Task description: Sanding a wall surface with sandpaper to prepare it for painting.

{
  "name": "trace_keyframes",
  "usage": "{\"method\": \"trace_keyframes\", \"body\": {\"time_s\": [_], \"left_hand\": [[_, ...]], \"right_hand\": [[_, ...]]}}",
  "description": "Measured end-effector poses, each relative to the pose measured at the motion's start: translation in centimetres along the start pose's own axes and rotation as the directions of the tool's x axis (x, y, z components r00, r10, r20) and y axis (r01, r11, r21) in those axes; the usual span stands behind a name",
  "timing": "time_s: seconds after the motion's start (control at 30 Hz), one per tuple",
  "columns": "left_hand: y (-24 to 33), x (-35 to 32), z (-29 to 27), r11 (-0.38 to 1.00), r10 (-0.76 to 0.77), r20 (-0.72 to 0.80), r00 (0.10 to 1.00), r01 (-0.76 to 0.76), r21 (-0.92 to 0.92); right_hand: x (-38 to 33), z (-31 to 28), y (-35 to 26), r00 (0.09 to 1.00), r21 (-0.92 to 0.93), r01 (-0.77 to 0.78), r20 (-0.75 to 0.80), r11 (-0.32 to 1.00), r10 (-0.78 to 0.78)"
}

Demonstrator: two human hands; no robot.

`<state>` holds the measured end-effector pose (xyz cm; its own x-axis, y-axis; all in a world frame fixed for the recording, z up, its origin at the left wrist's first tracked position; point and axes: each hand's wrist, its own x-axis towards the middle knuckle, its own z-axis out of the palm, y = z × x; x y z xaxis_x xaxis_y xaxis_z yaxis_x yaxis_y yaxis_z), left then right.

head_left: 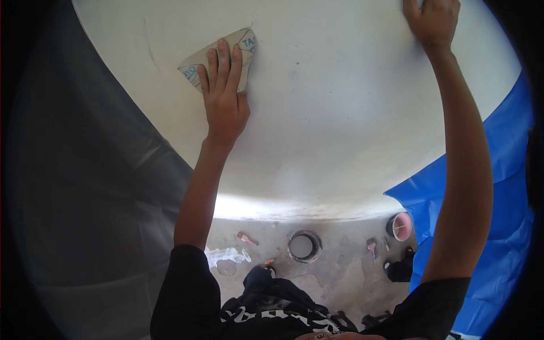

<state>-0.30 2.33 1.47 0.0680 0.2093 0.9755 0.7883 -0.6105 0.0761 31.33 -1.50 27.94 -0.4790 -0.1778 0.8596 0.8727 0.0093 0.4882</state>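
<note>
A broad white wall surface (340,130), smooth with a few dark specks and a thin scratch, fills the upper view. My left hand (225,107) lies on a sheet of sandpaper (211,55), its fingers stretched over the printed tan backing and holding it flat against the wall. The sheet's edges show around the fingers; its grit side is hidden. Higher up at the right, my right hand (435,24) is at the wall by the top edge of the view. Its fingertips are cut off, so I cannot see whether it holds anything.
Dark sheeting (107,187) hangs at the left, a blue tarp (487,226) at the right. On the concrete floor (334,272) stand a round bucket of grey stuff (302,246) and a pinkish bucket (402,226) with a stick. Paintbrushes (371,247) and a red-handled brush (246,238) lie nearby.
</note>
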Motion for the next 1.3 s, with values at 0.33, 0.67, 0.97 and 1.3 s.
{"method": "trace_keyframes", "body": {"time_s": [0.33, 0.67, 0.97, 1.3], "left_hand": [[2.2, -6.3, -5.6, 0.914, 0.357, 0.552, 0.754, -0.162, -0.371], [0.5, 4.8, -6.1, 0.956, 0.151, -0.026, 0.988, -0.153, -0.249], [2.5, 0.7, 1.0, 0.990, 0.078, 0.157, 0.984, -0.058, -0.130], [2.4, 0.0, 0.9, 0.985, 0.095, 0.061, 0.994, -0.085, -0.150]], "right_hand": [[-1.6, 0.5, 0.2, 1.000, -0.010, -0.031, 0.001, 0.999, 0.031], [-2.0, 0.3, 0.7, 0.997, 0.006, -0.067, -0.028, 0.998, 0.067], [-1.8, -0.2, 0.5, 0.995, 0.044, -0.096, -0.003, 0.994, 0.096], [-2.1, -0.1, 0.4, 0.988, 0.013, -0.146, -0.037, 0.989, 0.147]]}}
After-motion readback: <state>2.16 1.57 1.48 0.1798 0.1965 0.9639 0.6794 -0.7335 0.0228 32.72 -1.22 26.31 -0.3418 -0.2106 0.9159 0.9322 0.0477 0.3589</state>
